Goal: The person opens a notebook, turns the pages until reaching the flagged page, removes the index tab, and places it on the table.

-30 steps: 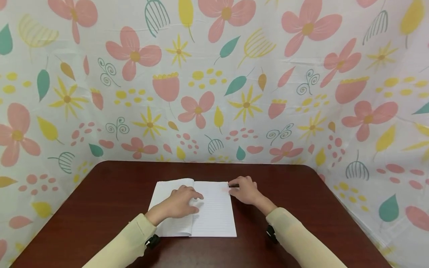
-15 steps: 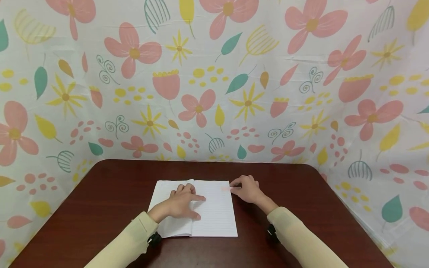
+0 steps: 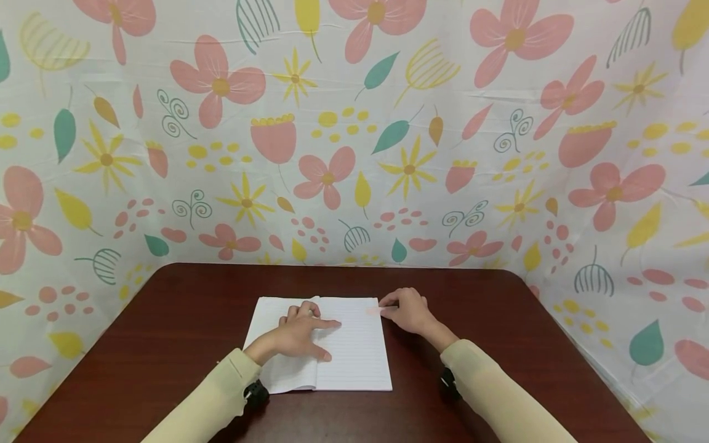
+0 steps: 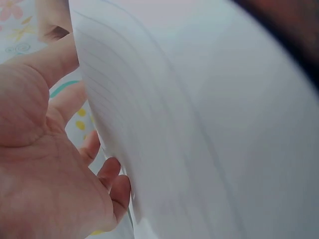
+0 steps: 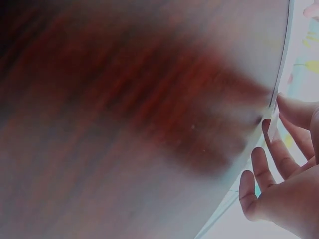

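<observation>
An open lined notebook (image 3: 354, 363) lies flat on the table. My left hand (image 3: 299, 332) rests across its fold, index finger and thumb spread on the right page and the other fingers bent over the left page. At the upper right corner of the right page, my right hand (image 3: 411, 312) pinches a small pale pink strip (image 3: 373, 311), like a sticky tab, between thumb and index finger. Part of the strip lies over the page edge. The left wrist view has the left hand (image 4: 45, 149) against the paper; in the right wrist view, the right hand's (image 5: 289, 184) fingertips meet near the notebook's edge.
The dark reddish-brown table (image 3: 183, 320) has rounded far corners. Behind it and along both sides hangs a white curtain (image 3: 354, 123) printed with flowers and leaves. A dark band (image 3: 256, 394) sits at the left wrist, another band (image 3: 448, 384) at the right.
The left hand has settled onto the page with its index finger stretched out. The right thumb and index finger have closed together on the strip; the dark gap between them is gone.
</observation>
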`<action>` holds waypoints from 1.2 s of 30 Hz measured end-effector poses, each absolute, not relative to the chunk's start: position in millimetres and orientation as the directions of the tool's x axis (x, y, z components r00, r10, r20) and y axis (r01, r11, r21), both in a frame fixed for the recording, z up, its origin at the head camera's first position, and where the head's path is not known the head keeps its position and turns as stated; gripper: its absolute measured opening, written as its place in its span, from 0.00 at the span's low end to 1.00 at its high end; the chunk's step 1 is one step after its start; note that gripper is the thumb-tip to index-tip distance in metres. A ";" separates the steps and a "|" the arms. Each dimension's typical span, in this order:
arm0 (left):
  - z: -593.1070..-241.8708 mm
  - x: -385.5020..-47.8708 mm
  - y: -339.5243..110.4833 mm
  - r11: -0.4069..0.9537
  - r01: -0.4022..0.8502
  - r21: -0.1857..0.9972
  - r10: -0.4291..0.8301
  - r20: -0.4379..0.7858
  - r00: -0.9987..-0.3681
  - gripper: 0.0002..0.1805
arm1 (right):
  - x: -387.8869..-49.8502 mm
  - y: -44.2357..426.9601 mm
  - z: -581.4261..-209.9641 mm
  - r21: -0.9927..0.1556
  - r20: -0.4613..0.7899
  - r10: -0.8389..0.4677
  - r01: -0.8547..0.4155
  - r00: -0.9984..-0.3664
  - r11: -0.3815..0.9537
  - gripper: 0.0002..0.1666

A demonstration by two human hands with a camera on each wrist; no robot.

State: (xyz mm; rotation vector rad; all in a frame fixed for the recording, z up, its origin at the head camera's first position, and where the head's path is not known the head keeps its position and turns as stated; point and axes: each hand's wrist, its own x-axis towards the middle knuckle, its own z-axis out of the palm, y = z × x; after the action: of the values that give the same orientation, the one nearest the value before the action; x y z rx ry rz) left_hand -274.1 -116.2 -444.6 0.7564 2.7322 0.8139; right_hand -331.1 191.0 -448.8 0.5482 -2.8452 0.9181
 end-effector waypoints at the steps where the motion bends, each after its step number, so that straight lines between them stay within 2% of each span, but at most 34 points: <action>1: -444.3 -274.0 -116.1 0.719 0.414 0.558 0.522 -0.040 -0.852 0.37 | -331.3 191.0 -449.0 -0.544 0.207 -0.305 -0.368 -0.930 0.754 0.06; 19: -436.5 -270.9 -113.6 0.732 0.386 0.562 0.503 -0.062 -0.862 0.36 | -326.0 189.0 -442.6 -0.567 0.236 -0.305 -0.386 -0.923 0.728 0.03; 29: -451.6 -279.5 -114.4 0.741 0.386 0.549 0.491 -0.051 -0.870 0.37 | -323.0 190.3 -435.7 -0.551 0.235 -0.357 -0.426 -0.904 0.717 0.02; 33: -455.4 -282.2 -114.3 0.740 0.389 0.549 0.489 -0.042 -0.871 0.37 | -324.1 200.0 -431.0 -0.551 0.227 -0.357 -0.421 -0.906 0.720 0.01; 36: -456.7 -283.4 -113.6 0.742 0.392 0.544 0.490 -0.041 -0.871 0.36 | -326.5 212.2 -427.6 -0.549 0.215 -0.340 -0.401 -0.916 0.733 0.03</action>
State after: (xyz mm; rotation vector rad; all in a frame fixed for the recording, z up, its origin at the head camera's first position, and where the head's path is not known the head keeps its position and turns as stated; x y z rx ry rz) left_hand -283.4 -113.6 -456.7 0.7049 2.7600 0.8015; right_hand -326.5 212.2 -427.6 0.6070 -2.8310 0.9324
